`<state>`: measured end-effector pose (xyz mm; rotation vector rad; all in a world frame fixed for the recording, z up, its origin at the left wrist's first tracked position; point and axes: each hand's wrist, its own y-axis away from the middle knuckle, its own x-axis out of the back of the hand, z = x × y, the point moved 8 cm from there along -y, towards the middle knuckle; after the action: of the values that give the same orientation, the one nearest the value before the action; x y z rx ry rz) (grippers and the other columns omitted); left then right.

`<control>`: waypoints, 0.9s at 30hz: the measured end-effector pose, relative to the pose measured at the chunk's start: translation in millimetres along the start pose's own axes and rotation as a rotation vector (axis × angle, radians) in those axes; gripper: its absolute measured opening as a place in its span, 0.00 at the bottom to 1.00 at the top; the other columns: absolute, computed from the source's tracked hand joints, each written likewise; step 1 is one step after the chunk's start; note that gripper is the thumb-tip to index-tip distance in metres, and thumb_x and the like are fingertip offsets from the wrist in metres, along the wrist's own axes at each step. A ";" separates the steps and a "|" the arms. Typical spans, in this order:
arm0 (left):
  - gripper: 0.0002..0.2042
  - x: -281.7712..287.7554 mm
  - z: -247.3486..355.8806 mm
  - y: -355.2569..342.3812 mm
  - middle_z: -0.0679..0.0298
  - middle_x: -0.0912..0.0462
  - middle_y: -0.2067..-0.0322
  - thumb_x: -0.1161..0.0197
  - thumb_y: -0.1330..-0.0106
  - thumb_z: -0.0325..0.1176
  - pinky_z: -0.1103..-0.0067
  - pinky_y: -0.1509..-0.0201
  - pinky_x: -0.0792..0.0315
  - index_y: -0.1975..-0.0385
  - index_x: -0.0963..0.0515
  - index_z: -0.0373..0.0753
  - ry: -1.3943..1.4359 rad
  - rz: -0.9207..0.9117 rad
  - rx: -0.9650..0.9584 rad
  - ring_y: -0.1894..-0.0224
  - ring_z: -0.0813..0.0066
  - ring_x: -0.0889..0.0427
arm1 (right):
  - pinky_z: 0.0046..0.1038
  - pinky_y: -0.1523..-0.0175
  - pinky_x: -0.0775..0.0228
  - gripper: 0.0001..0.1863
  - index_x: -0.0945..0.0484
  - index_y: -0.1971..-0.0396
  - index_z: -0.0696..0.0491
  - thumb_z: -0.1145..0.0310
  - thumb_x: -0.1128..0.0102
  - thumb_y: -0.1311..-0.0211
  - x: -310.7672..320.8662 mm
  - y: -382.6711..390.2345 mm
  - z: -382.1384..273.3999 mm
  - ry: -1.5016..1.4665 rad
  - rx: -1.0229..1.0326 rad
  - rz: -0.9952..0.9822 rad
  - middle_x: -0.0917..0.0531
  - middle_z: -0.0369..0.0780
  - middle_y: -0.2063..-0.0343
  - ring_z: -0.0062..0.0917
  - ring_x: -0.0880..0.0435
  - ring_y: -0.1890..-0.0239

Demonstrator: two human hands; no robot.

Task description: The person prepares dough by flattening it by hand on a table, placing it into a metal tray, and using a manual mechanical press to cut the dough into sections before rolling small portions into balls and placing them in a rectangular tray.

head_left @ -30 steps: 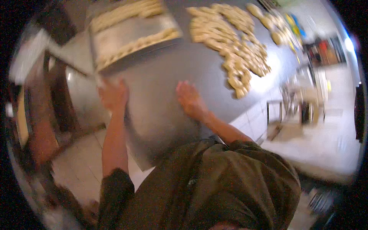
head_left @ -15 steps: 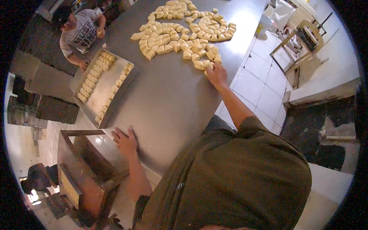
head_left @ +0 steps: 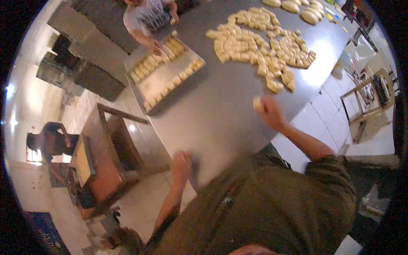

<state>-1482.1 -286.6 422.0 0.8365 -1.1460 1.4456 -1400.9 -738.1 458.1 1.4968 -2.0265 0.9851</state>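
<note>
Above the steel table (head_left: 204, 123), my right hand (head_left: 273, 114) is closed on a small pale dough piece (head_left: 257, 103). It is a little nearer to me than a cluster of cut dough pieces (head_left: 240, 44), which curl in strips across the far part of the table. At the table's near left edge, my left hand (head_left: 182, 165) is curled into a loose fist, slightly blurred; whether anything lies inside is hidden. A metal tray (head_left: 154, 83) stands at the table's left side, with dough balls (head_left: 142, 71) in rows along two of its sides.
Across the tray a co-worker stands, one hand (head_left: 157, 48) over the dough rows. Larger dough lumps (head_left: 311, 16) lie at the far right. A wooden-framed table (head_left: 123, 140) stands at lower left, with another person (head_left: 53, 140) beyond. A chair (head_left: 367, 95) is on the right.
My right hand has come away from the cluster toward me with a dough piece. My left hand has gone from spread to curled. The view has shifted; the co-worker's hand is now over the tray.
</note>
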 end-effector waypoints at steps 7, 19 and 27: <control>0.18 -23.3 73.1 -30.0 0.49 0.21 0.58 0.38 0.31 0.47 0.51 0.49 0.32 0.55 0.23 0.36 0.017 0.090 -0.073 0.53 0.46 0.23 | 0.51 0.42 0.33 0.21 0.18 0.57 0.50 0.46 0.42 0.33 -100.7 23.9 -58.9 0.593 0.554 -0.131 0.20 0.48 0.53 0.43 0.25 0.45; 0.09 -38.2 53.8 -66.3 0.47 0.21 0.59 0.41 0.31 0.37 0.53 0.49 0.31 0.63 0.24 0.37 0.113 0.066 -0.064 0.54 0.45 0.23 | 0.50 0.40 0.37 0.16 0.17 0.60 0.53 0.55 0.43 0.33 -104.1 10.3 -35.1 0.572 0.366 -0.092 0.18 0.48 0.54 0.42 0.23 0.45; 0.08 -17.2 11.1 -83.0 0.49 0.23 0.62 0.43 0.27 0.36 0.57 0.61 0.29 0.62 0.26 0.36 0.079 0.146 -0.192 0.63 0.45 0.22 | 0.53 0.41 0.35 0.17 0.17 0.58 0.52 0.54 0.44 0.32 -74.6 -36.4 -32.2 0.425 0.247 -0.168 0.19 0.49 0.52 0.45 0.23 0.45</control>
<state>-1398.6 -304.2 426.6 0.5669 -1.2840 1.4471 -1344.6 -672.3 437.3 1.4006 -1.5011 1.3842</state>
